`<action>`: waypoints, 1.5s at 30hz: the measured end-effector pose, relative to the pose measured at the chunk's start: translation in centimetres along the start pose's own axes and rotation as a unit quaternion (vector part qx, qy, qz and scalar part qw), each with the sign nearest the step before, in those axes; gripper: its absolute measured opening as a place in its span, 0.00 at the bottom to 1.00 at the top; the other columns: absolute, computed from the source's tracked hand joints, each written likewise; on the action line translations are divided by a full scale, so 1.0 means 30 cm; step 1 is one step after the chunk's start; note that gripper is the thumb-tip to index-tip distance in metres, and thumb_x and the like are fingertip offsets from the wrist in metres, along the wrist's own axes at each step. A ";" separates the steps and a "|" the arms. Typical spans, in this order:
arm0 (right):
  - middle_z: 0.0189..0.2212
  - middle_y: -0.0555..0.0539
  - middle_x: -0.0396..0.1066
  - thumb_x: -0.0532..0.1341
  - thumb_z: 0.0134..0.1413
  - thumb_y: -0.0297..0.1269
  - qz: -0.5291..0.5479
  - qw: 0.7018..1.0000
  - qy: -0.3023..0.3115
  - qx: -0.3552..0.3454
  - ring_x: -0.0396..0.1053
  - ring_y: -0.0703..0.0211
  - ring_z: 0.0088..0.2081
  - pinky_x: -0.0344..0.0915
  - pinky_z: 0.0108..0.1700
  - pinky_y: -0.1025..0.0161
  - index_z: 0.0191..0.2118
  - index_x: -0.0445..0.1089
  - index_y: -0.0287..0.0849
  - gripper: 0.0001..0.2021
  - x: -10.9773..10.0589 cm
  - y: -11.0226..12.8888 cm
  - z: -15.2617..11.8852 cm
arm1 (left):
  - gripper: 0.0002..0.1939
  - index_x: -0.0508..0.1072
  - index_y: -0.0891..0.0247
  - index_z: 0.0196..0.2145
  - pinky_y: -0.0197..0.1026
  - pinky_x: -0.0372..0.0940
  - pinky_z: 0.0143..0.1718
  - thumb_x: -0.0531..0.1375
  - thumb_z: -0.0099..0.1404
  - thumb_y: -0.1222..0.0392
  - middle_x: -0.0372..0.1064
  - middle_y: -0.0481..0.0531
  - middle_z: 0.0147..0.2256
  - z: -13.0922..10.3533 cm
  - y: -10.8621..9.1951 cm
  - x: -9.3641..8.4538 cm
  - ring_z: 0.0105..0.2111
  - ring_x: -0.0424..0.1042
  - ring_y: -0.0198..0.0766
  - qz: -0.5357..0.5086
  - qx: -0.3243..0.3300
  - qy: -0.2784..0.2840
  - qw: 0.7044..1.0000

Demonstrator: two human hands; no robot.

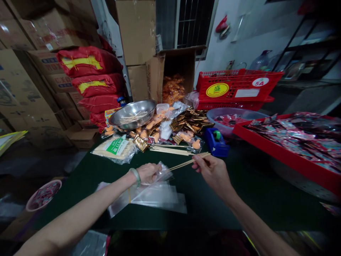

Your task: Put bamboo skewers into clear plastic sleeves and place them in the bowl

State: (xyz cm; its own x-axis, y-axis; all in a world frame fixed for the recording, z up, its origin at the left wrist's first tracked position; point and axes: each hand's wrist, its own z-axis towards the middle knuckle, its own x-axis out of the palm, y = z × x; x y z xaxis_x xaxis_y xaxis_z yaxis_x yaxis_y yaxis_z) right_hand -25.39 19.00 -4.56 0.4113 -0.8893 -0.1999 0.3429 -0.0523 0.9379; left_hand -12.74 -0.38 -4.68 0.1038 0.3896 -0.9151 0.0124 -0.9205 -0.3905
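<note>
My left hand (149,173), with a pale bangle at its wrist, has its fingers closed on the open end of a clear plastic bag (163,172). More flat clear bags (160,195) lie beneath it on the dark green table. Between the fingertips of my right hand (213,170) are thin wooden sticks (183,164), whose far tips reach the mouth of the bag. Behind them, loose sticks (170,150) lie in a row. A packet of sticks with a green label (117,146) rests to the left.
A metal bowl (147,106) holds sticks. Orange and gold wrapped pieces (190,121) are piled mid-table. A blue tape dispenser (217,144), a red basket (239,89) and a red tray of packets (266,146) stand right. Stacked cartons (23,96) are at left.
</note>
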 end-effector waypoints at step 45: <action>0.14 0.51 0.64 0.63 0.34 0.42 0.129 0.992 0.000 0.010 0.58 0.67 0.17 0.58 0.20 0.69 0.15 0.66 0.39 0.12 -0.014 0.142 0.146 | 0.37 0.58 0.66 0.53 0.47 0.59 0.43 0.63 0.48 0.52 0.63 0.59 0.43 -0.206 -0.053 0.000 0.43 0.62 0.49 0.067 -0.172 -0.039 0.982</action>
State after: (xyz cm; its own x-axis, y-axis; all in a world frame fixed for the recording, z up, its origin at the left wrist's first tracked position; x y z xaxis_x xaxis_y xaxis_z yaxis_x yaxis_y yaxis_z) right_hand -27.81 17.18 0.75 0.4825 -0.8746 0.0481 0.2091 0.1684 0.9633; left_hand -6.61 0.91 -3.44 0.0512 0.2531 -0.9661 0.3412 -0.9136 -0.2213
